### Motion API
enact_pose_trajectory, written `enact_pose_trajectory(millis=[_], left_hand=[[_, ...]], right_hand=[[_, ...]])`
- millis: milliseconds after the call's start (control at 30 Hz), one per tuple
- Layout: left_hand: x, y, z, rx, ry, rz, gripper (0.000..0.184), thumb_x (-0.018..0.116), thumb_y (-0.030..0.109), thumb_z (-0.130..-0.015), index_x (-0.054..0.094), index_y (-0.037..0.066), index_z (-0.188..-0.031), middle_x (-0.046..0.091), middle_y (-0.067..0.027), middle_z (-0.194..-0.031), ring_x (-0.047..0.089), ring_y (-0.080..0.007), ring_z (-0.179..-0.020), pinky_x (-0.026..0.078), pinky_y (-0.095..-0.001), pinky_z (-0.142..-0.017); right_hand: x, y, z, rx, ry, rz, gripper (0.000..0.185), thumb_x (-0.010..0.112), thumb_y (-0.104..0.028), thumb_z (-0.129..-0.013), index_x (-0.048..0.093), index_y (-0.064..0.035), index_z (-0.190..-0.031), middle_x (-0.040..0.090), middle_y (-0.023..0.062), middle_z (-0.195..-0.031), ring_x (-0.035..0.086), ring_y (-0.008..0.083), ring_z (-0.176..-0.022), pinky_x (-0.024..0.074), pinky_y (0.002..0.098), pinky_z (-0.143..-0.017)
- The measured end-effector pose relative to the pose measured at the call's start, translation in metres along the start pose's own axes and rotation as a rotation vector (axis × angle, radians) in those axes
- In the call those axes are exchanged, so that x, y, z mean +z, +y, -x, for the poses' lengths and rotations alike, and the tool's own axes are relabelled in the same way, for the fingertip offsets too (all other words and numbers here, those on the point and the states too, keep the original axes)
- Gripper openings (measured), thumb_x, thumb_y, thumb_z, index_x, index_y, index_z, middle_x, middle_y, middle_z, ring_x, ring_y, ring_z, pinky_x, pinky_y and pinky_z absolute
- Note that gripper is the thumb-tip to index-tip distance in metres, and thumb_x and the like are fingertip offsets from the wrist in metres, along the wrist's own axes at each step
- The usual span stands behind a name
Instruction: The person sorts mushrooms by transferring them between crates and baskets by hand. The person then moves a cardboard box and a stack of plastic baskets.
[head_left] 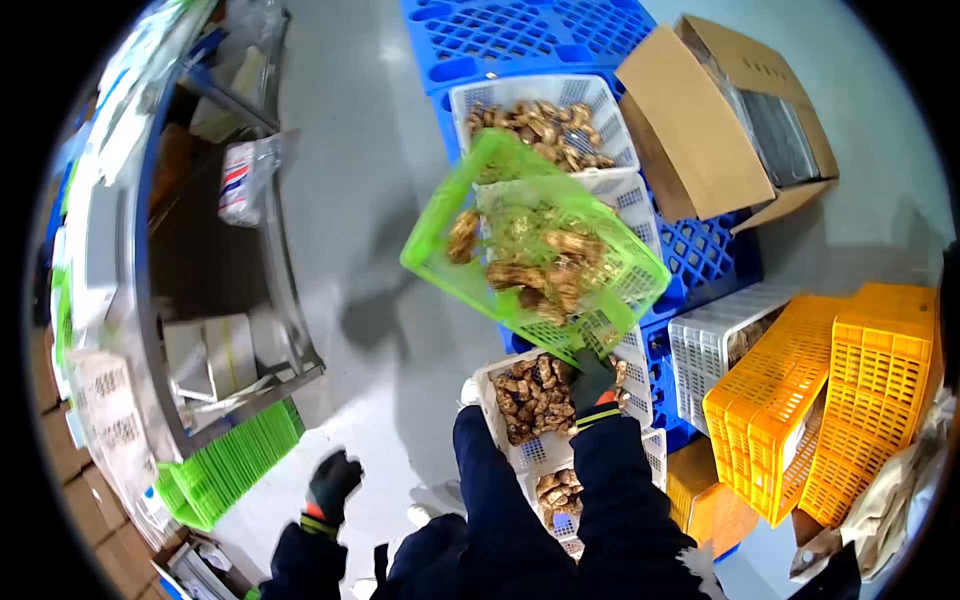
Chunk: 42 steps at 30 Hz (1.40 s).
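Observation:
My right hand (592,380), in a dark glove, grips the near edge of a bright green plastic basket (450,215). The basket is tilted and blurred, held above the row of white crates. Brown-and-cream mushrooms (560,265) show in and through it; I cannot tell which lie inside and which below. Under that hand sits a white crate (540,455) of mushrooms (535,395). My left hand (335,485), also gloved, hangs free over the floor at the left, fingers loosely bent and apart, with nothing in it.
White crates of mushrooms (545,125) line a blue pallet (480,40). An open cardboard box (700,130) stands at the back right, yellow crates (775,400) at the right. A metal shelf (285,280) is at the left, with stacked green baskets (235,465) beside it.

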<state>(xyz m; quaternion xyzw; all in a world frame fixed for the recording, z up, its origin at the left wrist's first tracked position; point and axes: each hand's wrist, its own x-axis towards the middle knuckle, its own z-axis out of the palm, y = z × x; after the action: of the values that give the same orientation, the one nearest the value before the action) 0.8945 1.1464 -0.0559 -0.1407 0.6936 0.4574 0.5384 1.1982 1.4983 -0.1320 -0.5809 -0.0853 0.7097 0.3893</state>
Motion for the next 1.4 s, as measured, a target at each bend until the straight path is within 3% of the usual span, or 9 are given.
enact_pose_trajectory(millis=[233,400,533,700,867,1000,1067,1200,1400], left_hand=[[-0.02,0.089,0.059,0.753,-0.047,0.102,0.033,0.053,0.022,-0.09,0.051,0.005,-0.119,0.058,-0.0028,-0.102,0.056,-0.0129,-0.09,0.045,-0.0252,-0.077],[-0.121,0.009,0.103,0.536,-0.642,0.825,0.031,0.046,0.04,-0.092,0.052,0.011,-0.1,0.05,-0.0015,-0.075,0.05,-0.0155,-0.061,0.041,-0.0293,-0.053],[-0.148,-0.002,0.246,0.653,-0.217,0.839,0.073,0.035,0.073,-0.08,0.051,0.009,-0.111,0.056,-0.0069,-0.077,0.052,-0.0199,-0.058,0.044,-0.0346,-0.053],[-0.234,-0.098,0.273,0.733,-0.372,0.929,0.068,0.042,0.059,-0.085,0.04,0.01,-0.132,0.052,-0.0123,-0.121,0.054,-0.028,-0.105,0.043,-0.0421,-0.093],[-0.245,-0.135,0.306,0.751,-0.171,0.938,0.051,0.058,0.03,-0.084,0.044,0.004,-0.126,0.055,-0.0122,-0.115,0.056,-0.0258,-0.103,0.046,-0.0396,-0.09],[-0.238,-0.146,0.297,0.889,-0.017,1.032,0.042,0.055,0.026,-0.083,0.05,0.002,-0.117,0.058,-0.012,-0.107,0.058,-0.0256,-0.096,0.047,-0.0383,-0.085],[-0.236,-0.143,0.293,0.966,0.034,1.022,0.038,0.054,0.025,-0.083,0.052,0.001,-0.113,0.059,-0.0126,-0.101,0.059,-0.0252,-0.09,0.049,-0.0372,-0.08],[-0.235,-0.143,0.258,1.012,-0.038,0.909,0.045,0.059,0.027,-0.082,0.047,0.0,-0.116,0.059,-0.0094,-0.095,0.06,-0.0197,-0.083,0.051,-0.0314,-0.07],[-0.188,-0.095,0.236,1.014,0.152,0.649,0.045,0.059,0.022,-0.083,0.045,0.001,-0.12,0.059,-0.0105,-0.101,0.06,-0.02,-0.085,0.051,-0.0326,-0.072]], right_hand=[[0.099,-0.029,0.147,0.057,-0.516,0.725,0.017,0.056,-0.013,-0.081,0.059,0.0032,-0.086,0.057,0.0098,-0.061,0.049,0.015,-0.042,0.0361,0.0273,-0.037],[0.143,-0.006,0.274,0.152,-0.793,1.081,0.022,0.056,-0.016,-0.082,0.061,0.0042,-0.089,0.061,0.0102,-0.065,0.053,0.0151,-0.044,0.0426,0.0263,-0.04],[0.174,0.03,0.368,0.091,-1.021,1.247,0.034,0.055,-0.018,-0.082,0.056,0.0063,-0.105,0.063,0.0136,-0.079,0.058,0.0163,-0.049,0.0473,0.0253,-0.044],[0.197,0.089,0.441,0.01,-1.142,1.521,0.039,0.054,-0.026,-0.085,0.055,0.0048,-0.11,0.062,0.0114,-0.079,0.061,0.0147,-0.06,0.0488,0.0263,-0.047],[0.219,0.122,0.494,-0.134,-1.278,1.602,0.035,0.055,-0.027,-0.086,0.058,-0.001,-0.109,0.063,0.01,-0.077,0.061,0.0125,-0.063,0.0485,0.0269,-0.048],[0.229,0.146,0.512,-0.873,-1.35,1.584,0.033,0.058,-0.024,-0.084,0.058,-0.0015,-0.108,0.063,0.015,-0.079,0.061,0.023,-0.066,0.0478,0.0354,-0.056],[0.237,0.151,0.523,-2.027,-1.253,1.187,0.035,0.059,-0.019,-0.08,0.056,-0.0024,-0.11,0.06,0.0166,-0.088,0.058,0.0321,-0.075,0.0464,0.0396,-0.064],[0.24,0.171,0.522,-1.698,-1.747,1.31,0.043,0.061,-0.013,-0.076,0.05,-0.0017,-0.117,0.059,0.0169,-0.097,0.057,0.0344,-0.083,0.046,0.0421,-0.07],[0.257,0.174,0.455,-1.532,-1.432,2.202,0.06,0.064,-0.022,-0.071,0.044,-0.0045,-0.125,0.059,0.0187,-0.1,0.058,0.0341,-0.09,0.0471,0.0438,-0.077]])
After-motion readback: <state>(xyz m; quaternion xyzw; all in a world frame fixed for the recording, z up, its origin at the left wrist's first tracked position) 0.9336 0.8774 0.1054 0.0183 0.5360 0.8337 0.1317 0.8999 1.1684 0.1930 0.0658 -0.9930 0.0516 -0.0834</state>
